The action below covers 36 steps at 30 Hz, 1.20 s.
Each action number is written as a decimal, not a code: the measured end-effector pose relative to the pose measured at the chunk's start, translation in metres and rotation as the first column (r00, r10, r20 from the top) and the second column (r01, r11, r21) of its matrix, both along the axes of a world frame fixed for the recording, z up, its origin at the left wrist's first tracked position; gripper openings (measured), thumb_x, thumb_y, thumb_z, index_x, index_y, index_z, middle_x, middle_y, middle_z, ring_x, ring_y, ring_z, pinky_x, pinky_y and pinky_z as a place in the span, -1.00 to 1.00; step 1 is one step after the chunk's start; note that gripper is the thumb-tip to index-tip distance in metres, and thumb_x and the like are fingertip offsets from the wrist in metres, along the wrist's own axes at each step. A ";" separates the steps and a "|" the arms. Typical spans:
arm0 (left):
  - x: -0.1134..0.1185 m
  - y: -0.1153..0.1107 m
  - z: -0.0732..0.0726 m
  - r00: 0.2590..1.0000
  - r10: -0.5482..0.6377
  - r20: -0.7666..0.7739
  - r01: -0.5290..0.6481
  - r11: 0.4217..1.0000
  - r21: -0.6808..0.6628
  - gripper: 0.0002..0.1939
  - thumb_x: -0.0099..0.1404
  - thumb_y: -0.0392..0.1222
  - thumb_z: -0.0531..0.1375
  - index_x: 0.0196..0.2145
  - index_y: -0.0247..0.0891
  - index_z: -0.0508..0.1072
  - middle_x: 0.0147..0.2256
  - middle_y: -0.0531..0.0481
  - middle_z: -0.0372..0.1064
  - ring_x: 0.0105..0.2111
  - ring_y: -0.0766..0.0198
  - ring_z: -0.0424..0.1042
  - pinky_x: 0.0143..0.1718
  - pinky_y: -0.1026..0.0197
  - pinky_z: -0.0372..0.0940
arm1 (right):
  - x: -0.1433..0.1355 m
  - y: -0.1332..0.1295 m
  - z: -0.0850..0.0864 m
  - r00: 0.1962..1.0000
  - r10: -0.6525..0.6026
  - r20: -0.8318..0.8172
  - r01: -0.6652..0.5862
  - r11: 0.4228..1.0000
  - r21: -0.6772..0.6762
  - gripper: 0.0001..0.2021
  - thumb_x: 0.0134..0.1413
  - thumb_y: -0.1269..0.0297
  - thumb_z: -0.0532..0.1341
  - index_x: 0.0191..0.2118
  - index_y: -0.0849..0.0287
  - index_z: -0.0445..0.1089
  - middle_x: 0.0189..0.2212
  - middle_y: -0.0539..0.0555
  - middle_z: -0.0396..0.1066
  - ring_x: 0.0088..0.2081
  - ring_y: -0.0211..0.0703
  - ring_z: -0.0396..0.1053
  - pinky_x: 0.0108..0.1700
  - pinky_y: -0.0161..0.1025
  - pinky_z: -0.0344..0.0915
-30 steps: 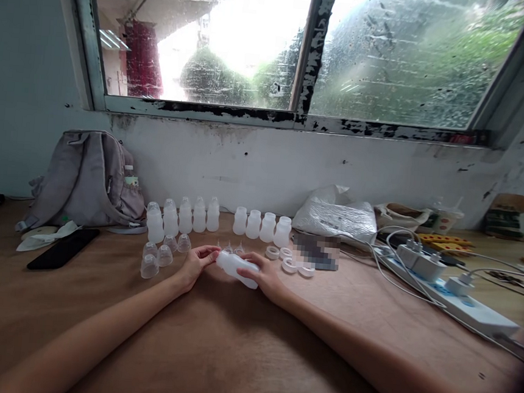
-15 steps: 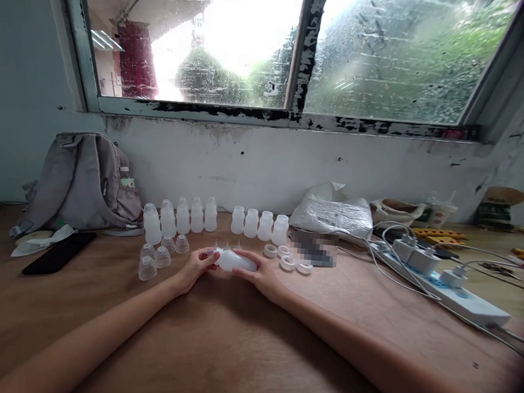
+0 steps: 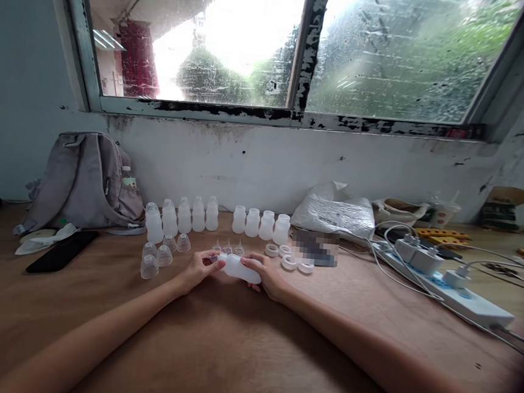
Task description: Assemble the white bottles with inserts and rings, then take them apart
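While the near stretch of the wooden table [image 3: 230, 353] is crossed by two bare forearms, a white bottle [image 3: 241, 270] is held just above the wood, tipped onto its side, neck leftward! Its body is grasped by the right hand [image 3: 269, 277], fingers curled over the top; its neck end is pinched by the left hand [image 3: 198, 270], though whether a smaller part is caught there too cannot be told.

Right behind the grip, three clear teats [image 3: 227, 249] are lined up, partly screened by fingers and bottle. To the left, five clear caps [image 3: 149, 267] are clustered; to the right, four white rings [image 3: 288, 263] are grouped near a pixelated patch. Farther back, two rows are seen: five capped bottles [image 3: 184, 217] on the left, four open bottles [image 3: 267, 226] on the right, all stood upright. They are flanked by a grey backpack [image 3: 89, 175] and a silvery bag [image 3: 336, 215], and everything is overlooked by a streaked window [image 3: 392, 67].
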<state>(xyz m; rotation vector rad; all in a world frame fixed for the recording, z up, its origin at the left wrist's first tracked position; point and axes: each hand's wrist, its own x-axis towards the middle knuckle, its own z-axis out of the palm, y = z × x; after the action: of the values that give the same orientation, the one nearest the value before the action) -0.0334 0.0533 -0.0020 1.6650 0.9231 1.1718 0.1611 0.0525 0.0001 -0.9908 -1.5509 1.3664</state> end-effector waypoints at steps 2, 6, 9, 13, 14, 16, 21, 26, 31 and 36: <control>-0.001 0.003 0.002 0.996 0.016 -0.084 -0.013 0.999 0.032 -0.63 0.07 -0.01 0.16 -0.23 -0.31 0.42 -0.30 -0.12 0.40 -0.33 0.18 0.36 -0.30 0.25 0.22 | -0.001 0.000 0.000 0.999 -0.012 -0.050 0.011 1.000 -0.014 -0.72 -0.10 0.07 0.15 -0.37 0.21 0.26 -0.74 -0.09 0.19 -0.76 -0.36 0.12 -0.78 -0.43 -0.03; -0.018 0.012 0.017 0.892 0.031 -0.451 0.119 0.946 0.300 -0.52 0.12 0.04 0.09 -0.04 -0.25 0.29 -0.13 -0.14 0.33 -0.16 0.13 0.31 -0.15 0.17 0.18 | -0.002 0.004 -0.002 0.984 -0.058 -0.169 0.052 0.998 -0.044 -0.72 -0.11 0.06 0.16 -0.39 0.21 0.23 -0.67 -0.05 0.25 -0.72 -0.33 0.18 -0.77 -0.41 0.04; -0.040 0.023 0.032 0.661 0.271 -0.700 0.249 0.800 0.545 -0.44 0.12 0.03 0.10 0.04 -0.24 0.18 -0.01 -0.14 0.22 0.00 0.06 0.15 0.01 0.06 0.00 | -0.002 0.008 -0.005 0.973 -0.074 -0.218 0.059 0.995 -0.078 -0.72 -0.11 0.06 0.17 -0.39 0.20 0.23 -0.63 -0.02 0.27 -0.69 -0.30 0.21 -0.76 -0.40 0.07; -0.073 0.043 0.039 0.357 0.600 -0.716 0.127 0.728 0.674 -0.49 0.23 -0.12 -0.01 0.10 -0.34 0.06 -0.05 -0.22 0.23 -0.03 0.05 0.17 -0.05 0.06 0.04 | -0.001 0.010 -0.006 0.965 -0.075 -0.250 0.053 0.994 -0.091 -0.73 -0.10 0.06 0.16 -0.40 0.19 0.23 -0.62 -0.02 0.27 -0.68 -0.29 0.23 -0.75 -0.39 0.11; -0.081 0.047 0.038 0.294 0.621 -0.727 0.110 0.733 0.671 -0.51 0.22 -0.18 0.00 0.10 -0.34 0.07 -0.07 -0.22 0.26 -0.05 0.05 0.20 -0.07 0.07 0.05 | -0.001 0.010 -0.006 0.965 -0.074 -0.251 0.053 0.995 -0.088 -0.73 -0.10 0.06 0.16 -0.40 0.19 0.23 -0.63 -0.02 0.27 -0.68 -0.29 0.23 -0.75 -0.38 0.11; -0.093 0.053 0.035 0.220 0.608 -0.763 0.111 0.762 0.638 -0.54 0.19 -0.27 0.01 0.07 -0.30 0.13 -0.13 -0.19 0.32 -0.10 0.07 0.24 -0.05 0.05 0.02 | -0.001 0.010 -0.006 0.966 -0.073 -0.247 0.054 0.995 -0.081 -0.74 -0.10 0.07 0.16 -0.40 0.19 0.24 -0.63 -0.02 0.26 -0.67 -0.29 0.23 -0.75 -0.38 0.11; -0.099 0.056 0.034 0.278 0.537 -0.797 0.137 0.799 0.586 -0.71 0.15 -0.35 0.02 -0.16 -0.19 0.35 -0.22 -0.09 0.39 -0.14 0.11 0.28 0.02 -0.05 -0.16 | -0.002 0.009 -0.006 0.968 -0.064 -0.242 0.047 0.996 -0.073 -0.74 -0.09 0.09 0.17 -0.39 0.20 0.24 -0.63 -0.02 0.27 -0.66 -0.29 0.24 -0.74 -0.39 0.12; -0.087 0.043 0.056 0.465 0.436 -0.771 0.050 0.856 0.515 -0.72 0.20 -0.13 0.01 -0.16 -0.25 0.32 -0.25 -0.10 0.39 -0.21 0.13 0.33 -0.10 0.06 0.07 | -0.001 0.010 -0.006 0.967 -0.071 -0.243 0.051 0.995 -0.088 -0.74 -0.07 0.09 0.14 -0.36 0.20 0.22 -0.63 -0.03 0.28 -0.69 -0.31 0.22 -0.74 -0.39 0.12; -0.079 0.032 0.072 0.703 0.175 -0.689 0.033 0.960 0.277 -0.66 0.17 0.00 0.02 -0.18 -0.25 0.32 -0.30 -0.04 0.40 -0.31 0.20 0.36 -0.33 0.26 0.20 | 0.000 0.010 -0.007 0.970 -0.058 -0.234 0.042 0.996 -0.073 -0.72 -0.07 0.08 0.14 -0.34 0.21 0.23 -0.63 -0.02 0.29 -0.70 -0.32 0.22 -0.74 -0.39 0.12; -0.070 0.029 0.071 0.748 0.017 -0.664 0.140 0.973 0.183 -0.66 0.15 0.02 0.05 -0.20 -0.25 0.35 -0.34 -0.01 0.42 -0.32 0.23 0.37 -0.33 0.29 0.20 | -0.001 0.009 -0.008 0.978 -0.050 -0.201 0.045 0.999 -0.028 -0.72 -0.09 0.07 0.15 -0.35 0.21 0.24 -0.62 -0.02 0.29 -0.68 -0.31 0.23 -0.74 -0.40 0.10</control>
<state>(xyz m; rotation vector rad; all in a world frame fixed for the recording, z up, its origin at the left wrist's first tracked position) -0.1030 0.0824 0.0690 2.3536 1.1769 0.6303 0.1599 0.0614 -0.0076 -0.8683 -1.3549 1.4082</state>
